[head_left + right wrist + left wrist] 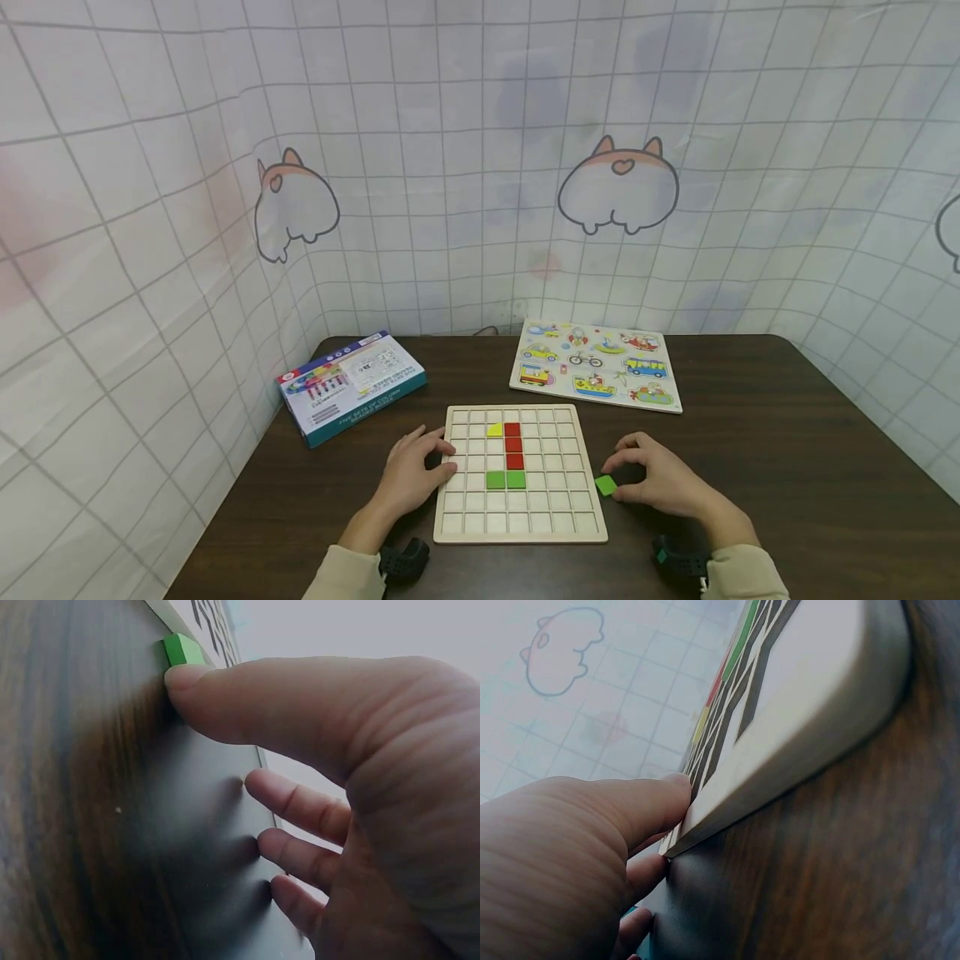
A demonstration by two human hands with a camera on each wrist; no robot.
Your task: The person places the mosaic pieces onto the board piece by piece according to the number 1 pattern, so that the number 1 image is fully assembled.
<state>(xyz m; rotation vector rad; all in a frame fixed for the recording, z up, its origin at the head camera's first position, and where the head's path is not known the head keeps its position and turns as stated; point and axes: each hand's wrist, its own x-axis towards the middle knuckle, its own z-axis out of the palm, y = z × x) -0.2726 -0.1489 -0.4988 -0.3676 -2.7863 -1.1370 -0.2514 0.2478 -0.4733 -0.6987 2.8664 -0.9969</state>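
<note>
A square wooden grid board [517, 523] lies on the table, holding a yellow piece [495, 430], a column of red square tiles [513, 445] and two green tiles [496, 480]. At its left edge, my left hand [412, 471] grips the rim between thumb and fingers; the left wrist view shows the thumb [656, 802] on the board's edge [757, 776]. Just off the right edge, my right hand [660, 477] pinches a loose green square tile [605, 485]. In the right wrist view the thumb touches this green tile [182, 651]; the index finger is hidden there.
On the dark wooden table [757, 417], a teal-sided box [360, 385] sits at the back left. A white picture board [596, 367] with printed vehicles lies at the back right. Behind the table hangs a checked white cloth [465, 208].
</note>
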